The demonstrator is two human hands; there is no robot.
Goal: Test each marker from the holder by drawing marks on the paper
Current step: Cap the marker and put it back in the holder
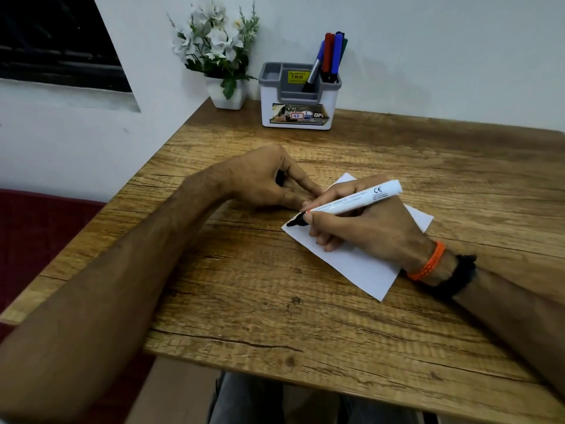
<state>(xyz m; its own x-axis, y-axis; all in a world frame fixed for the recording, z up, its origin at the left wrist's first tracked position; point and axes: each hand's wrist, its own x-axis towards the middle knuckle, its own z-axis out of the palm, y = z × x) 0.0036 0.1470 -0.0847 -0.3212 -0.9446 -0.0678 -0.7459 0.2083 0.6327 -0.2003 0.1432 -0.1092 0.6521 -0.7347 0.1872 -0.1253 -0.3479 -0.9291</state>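
Marker [354, 200] in right hand [367, 228], tip on paper [360, 267]

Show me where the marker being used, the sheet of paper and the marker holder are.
white marker [354, 201], head view, middle of its barrel.
paper [363, 272], head view, bare part near its lower corner.
holder [296, 96], head view, its front wall.

Head view, angled down over table [244, 286], close.

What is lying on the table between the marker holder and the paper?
Nothing: in the head view, only bare wooden table shows between the holder and the paper.
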